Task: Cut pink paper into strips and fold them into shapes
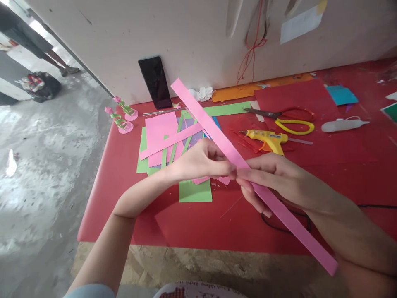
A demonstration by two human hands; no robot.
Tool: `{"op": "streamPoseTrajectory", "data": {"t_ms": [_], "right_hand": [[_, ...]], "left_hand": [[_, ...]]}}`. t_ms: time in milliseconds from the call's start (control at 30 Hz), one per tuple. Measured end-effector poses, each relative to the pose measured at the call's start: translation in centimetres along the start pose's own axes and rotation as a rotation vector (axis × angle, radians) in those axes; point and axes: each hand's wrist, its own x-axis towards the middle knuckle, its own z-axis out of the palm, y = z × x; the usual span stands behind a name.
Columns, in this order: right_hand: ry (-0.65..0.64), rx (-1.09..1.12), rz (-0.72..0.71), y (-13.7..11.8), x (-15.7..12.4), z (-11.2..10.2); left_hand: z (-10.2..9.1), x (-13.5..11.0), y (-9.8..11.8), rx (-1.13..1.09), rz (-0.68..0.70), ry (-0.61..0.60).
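Note:
A long pink foam strip (214, 134) runs diagonally in the air above the red table, from upper left to lower right. My left hand (207, 161) pinches its middle from the left, fingers closed. Right beside it, my right hand (276, 178) grips the same strip between thumb and fingers. Under my hands lie several pink, green and purple sheets and strips, among them a pink sheet (159, 128), another pink strip (172, 142) and a green sheet (195, 192).
Scissors (279, 116), a yellow glue gun (266, 138) and a white squeeze bottle (344, 124) lie at the right. A phone (155, 82) leans on the wall. Two small pink flower figures (119, 120) stand at the left edge. A person's legs (49, 54) show beyond.

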Motion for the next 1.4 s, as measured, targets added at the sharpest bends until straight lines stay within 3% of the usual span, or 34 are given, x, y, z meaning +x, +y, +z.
{"op": "streamPoseTrajectory", "data": {"t_ms": [300, 400, 467, 533, 600, 733, 833, 1000, 1233, 1333, 1400], "right_hand": [[-0.003, 0.039, 0.014, -0.1, -0.6, 0.1], [0.038, 0.012, 0.044, -0.6, -1.4, 0.4], [0.023, -0.034, 0.089, -1.0, -2.1, 0.7], [0.0, -0.066, 0.132, -1.5, -2.4, 0.9], [0.018, -0.039, 0.132, -1.8, -2.4, 0.8], [0.052, 0.056, 0.049, -1.5, -1.5, 0.3], [0.042, 0.026, 0.041, -1.1, -0.8, 0.0], [0.082, -0.075, 0.071, -0.9, -0.3, -0.2], [0.107, -0.164, -0.034, -0.4, -0.1, -0.5], [0.077, -0.145, -0.025, -0.4, -0.7, -0.3], [-0.012, -0.153, -0.031, -0.3, -1.2, 0.0]], "left_hand": [[-1.3, 0.2, 0.4, -0.039, 0.051, 0.04], [-2.3, 0.7, 0.3, -0.089, 0.104, 0.19], [-3.3, 0.9, 0.2, -0.125, 0.228, 0.325], [-3.9, 0.9, 0.3, -0.114, 0.329, 0.372], [-3.8, 0.7, 0.4, -0.092, 0.327, 0.291], [-2.0, -0.2, 0.5, 0.062, 0.162, -0.073], [-0.7, -0.5, 0.3, 0.112, 0.121, -0.158], [-0.2, -0.3, -0.1, 0.091, 0.172, -0.178], [0.3, -0.2, -0.4, 0.04, 0.207, -0.148], [0.1, 0.1, -0.6, 0.019, 0.189, -0.078], [-0.6, 0.3, -0.7, -0.011, 0.222, 0.052]]}}
